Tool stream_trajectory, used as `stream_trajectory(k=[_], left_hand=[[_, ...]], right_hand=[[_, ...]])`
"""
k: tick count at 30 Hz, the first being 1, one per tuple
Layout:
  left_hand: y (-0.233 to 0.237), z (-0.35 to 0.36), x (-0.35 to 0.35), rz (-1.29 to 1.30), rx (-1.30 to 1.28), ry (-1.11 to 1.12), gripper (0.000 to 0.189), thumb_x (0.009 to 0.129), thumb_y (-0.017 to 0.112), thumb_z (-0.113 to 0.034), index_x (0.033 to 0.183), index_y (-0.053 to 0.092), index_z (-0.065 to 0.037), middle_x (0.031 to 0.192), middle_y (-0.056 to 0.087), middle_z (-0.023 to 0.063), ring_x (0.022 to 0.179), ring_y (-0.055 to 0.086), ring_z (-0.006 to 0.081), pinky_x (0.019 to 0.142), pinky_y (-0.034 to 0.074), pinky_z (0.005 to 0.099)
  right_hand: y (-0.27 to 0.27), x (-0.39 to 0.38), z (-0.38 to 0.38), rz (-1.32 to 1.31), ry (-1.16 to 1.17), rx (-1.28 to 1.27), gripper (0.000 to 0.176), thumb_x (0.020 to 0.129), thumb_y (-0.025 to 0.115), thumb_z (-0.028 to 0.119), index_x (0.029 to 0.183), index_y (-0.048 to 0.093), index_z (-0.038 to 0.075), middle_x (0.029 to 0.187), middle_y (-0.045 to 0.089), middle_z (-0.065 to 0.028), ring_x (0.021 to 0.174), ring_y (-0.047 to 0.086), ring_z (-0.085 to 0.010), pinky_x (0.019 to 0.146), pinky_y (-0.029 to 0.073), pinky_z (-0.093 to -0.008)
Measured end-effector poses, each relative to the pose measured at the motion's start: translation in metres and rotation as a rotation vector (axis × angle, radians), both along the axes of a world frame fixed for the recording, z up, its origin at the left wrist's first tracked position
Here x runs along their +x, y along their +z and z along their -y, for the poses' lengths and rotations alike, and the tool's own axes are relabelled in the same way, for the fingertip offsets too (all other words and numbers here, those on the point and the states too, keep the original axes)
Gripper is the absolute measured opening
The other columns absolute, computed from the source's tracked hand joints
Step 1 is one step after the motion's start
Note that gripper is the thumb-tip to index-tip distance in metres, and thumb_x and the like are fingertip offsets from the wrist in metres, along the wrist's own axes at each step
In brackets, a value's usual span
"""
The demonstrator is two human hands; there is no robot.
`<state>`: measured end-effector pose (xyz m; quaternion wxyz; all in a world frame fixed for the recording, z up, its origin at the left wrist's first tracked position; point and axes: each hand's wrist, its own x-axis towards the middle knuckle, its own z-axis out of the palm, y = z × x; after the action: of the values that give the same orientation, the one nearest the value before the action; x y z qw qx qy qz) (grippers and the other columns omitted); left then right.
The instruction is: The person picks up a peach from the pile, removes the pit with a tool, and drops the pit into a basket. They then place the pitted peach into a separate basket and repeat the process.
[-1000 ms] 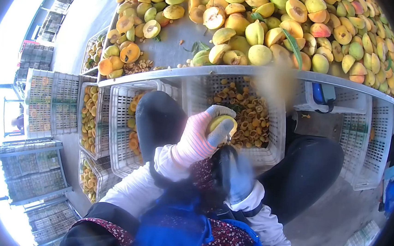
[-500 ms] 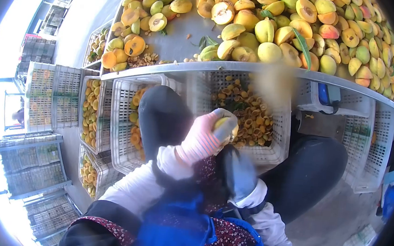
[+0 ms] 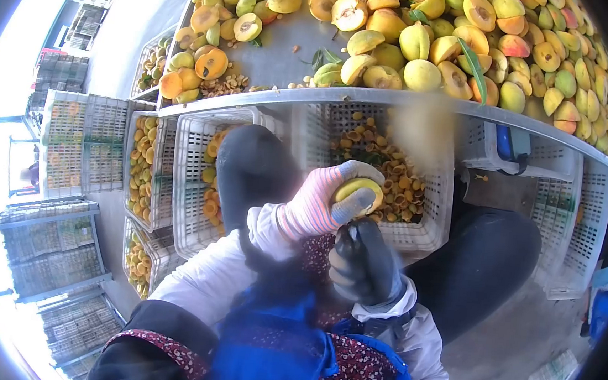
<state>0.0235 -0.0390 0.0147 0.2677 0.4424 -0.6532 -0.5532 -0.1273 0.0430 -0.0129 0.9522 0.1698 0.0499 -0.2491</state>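
Note:
My left hand (image 3: 328,198), in a pink-striped glove with grey fingertips, grips a yellow-green fruit (image 3: 358,194) above a white crate. Just below and to the right, my right hand (image 3: 364,262) wears a dark grey glove and is closed close to the fruit; what it holds, if anything, is hidden. Under my hands, the white crate (image 3: 437,200) contains orange-brown fruit pieces (image 3: 398,190). Ahead, a metal table (image 3: 271,59) bears a large heap of whole and halved fruits (image 3: 429,57).
Another white crate (image 3: 189,181) with fruit stands left of my left knee. Crates of fruit (image 3: 141,170) are stacked farther left. Nested white crates (image 3: 561,232) stand at the right, near a blue object (image 3: 505,145). The metal table edge (image 3: 390,97) crosses in front.
My right hand, blurred and lower before, has moved up next to the fruit. My left hand has shifted slightly right, still gripping the fruit, which now shows more.

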Motion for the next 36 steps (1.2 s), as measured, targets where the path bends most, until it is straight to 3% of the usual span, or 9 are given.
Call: stream_trajectory(k=[3, 9, 11, 15, 17, 19, 22, 30, 36], left_hand=[[-0.003, -0.005, -0.003, -0.412, 0.567, 0.071, 0.031, 0.092, 0.059, -0.027, 0.112, 0.057, -0.003, 0.086, 0.065, 0.0067, 0.074, 0.06, 0.0112, 0.069, 0.048, 0.0234], [0.001, -0.022, -0.016, -0.81, 0.766, 0.533, 0.034, 0.091, 0.057, -0.032, 0.104, 0.06, -0.001, 0.086, 0.063, 0.0071, 0.075, 0.06, 0.0136, 0.068, 0.049, 0.0243], [-0.003, -0.023, -0.004, -0.732, 0.801, 0.986, 0.034, 0.092, 0.056, -0.032, 0.104, 0.06, 0.0, 0.089, 0.063, 0.007, 0.08, 0.06, 0.0148, 0.071, 0.05, 0.0263], [0.036, -0.002, 0.074, -0.353, -0.008, 0.917, 0.029, 0.093, 0.055, -0.026, 0.107, 0.059, -0.001, 0.093, 0.063, 0.0073, 0.083, 0.063, 0.0163, 0.074, 0.053, 0.0318], [0.058, 0.029, 0.137, 0.79, -0.423, 0.608, 0.036, 0.088, 0.062, -0.031, 0.112, 0.059, -0.005, 0.096, 0.065, 0.0152, 0.083, 0.065, 0.0281, 0.074, 0.052, 0.0338], [0.069, 0.052, 0.139, 1.536, -0.336, 0.435, 0.035, 0.084, 0.068, -0.018, 0.115, 0.059, -0.006, 0.103, 0.065, 0.0131, 0.092, 0.064, 0.0254, 0.082, 0.05, 0.0329], [0.062, 0.09, 0.09, 0.914, -0.647, 0.492, 0.04, 0.08, 0.069, -0.033, 0.11, 0.063, -0.008, 0.103, 0.064, 0.0138, 0.093, 0.063, 0.0302, 0.083, 0.049, 0.0374], [0.022, 0.189, 0.03, 1.237, -0.304, -0.283, 0.035, 0.074, 0.067, -0.024, 0.095, 0.057, 0.003, 0.087, 0.064, 0.0219, 0.085, 0.063, 0.0374, 0.072, 0.05, 0.0443], [0.019, 0.201, 0.024, 1.285, -0.271, -0.272, 0.039, 0.07, 0.071, -0.025, 0.093, 0.058, 0.004, 0.083, 0.064, 0.0224, 0.083, 0.063, 0.0391, 0.071, 0.05, 0.0435]], right_hand=[[-0.006, 0.005, -0.005, 0.31, -0.059, 0.066, 0.048, 0.097, 0.034, 0.054, 0.096, 0.054, 0.01, 0.062, 0.038, 0.0011, 0.045, 0.031, -0.0072, 0.037, 0.028, -0.0202], [-0.009, 0.01, -0.002, 0.275, -0.163, -0.078, 0.049, 0.097, 0.035, 0.053, 0.098, 0.054, 0.009, 0.064, 0.041, 0.0001, 0.046, 0.035, -0.0071, 0.036, 0.028, -0.0203], [-0.012, 0.008, 0.003, 0.262, -0.252, -0.145, 0.048, 0.096, 0.037, 0.053, 0.099, 0.053, 0.008, 0.065, 0.043, -0.0007, 0.044, 0.034, -0.0073, 0.034, 0.026, -0.021], [-0.033, 0.012, -0.009, 0.17, -0.25, -0.085, 0.045, 0.095, 0.041, 0.052, 0.103, 0.052, 0.009, 0.066, 0.045, 0.0002, 0.047, 0.036, -0.0079, 0.037, 0.029, -0.021], [-0.025, 0.009, -0.002, -0.049, -0.186, -0.108, 0.044, 0.095, 0.044, 0.051, 0.106, 0.052, 0.009, 0.068, 0.047, 0.0006, 0.05, 0.04, -0.0083, 0.041, 0.033, -0.022], [0.01, 0.01, 0.008, -0.41, -0.089, -0.125, 0.043, 0.094, 0.047, 0.05, 0.108, 0.052, 0.01, 0.069, 0.049, 0.001, 0.054, 0.043, -0.009, 0.045, 0.037, -0.0236], [0.029, 0.015, 0.015, -0.514, -0.121, -0.176, 0.042, 0.093, 0.051, 0.046, 0.115, 0.051, 0.01, 0.072, 0.052, -0.0002, 0.058, 0.048, -0.0116, 0.052, 0.042, -0.0261], [-0.001, 0.014, 0.017, -0.688, -0.111, -0.206, 0.042, 0.093, 0.053, 0.044, 0.115, 0.051, 0.008, 0.072, 0.054, -0.0019, 0.058, 0.051, -0.0123, 0.052, 0.043, -0.0269], [0.0, 0.019, 0.024, -0.826, -0.103, -0.296, 0.041, 0.093, 0.053, 0.045, 0.112, 0.052, 0.009, 0.067, 0.053, -0.0022, 0.05, 0.05, -0.0126, 0.044, 0.04, -0.0249]])
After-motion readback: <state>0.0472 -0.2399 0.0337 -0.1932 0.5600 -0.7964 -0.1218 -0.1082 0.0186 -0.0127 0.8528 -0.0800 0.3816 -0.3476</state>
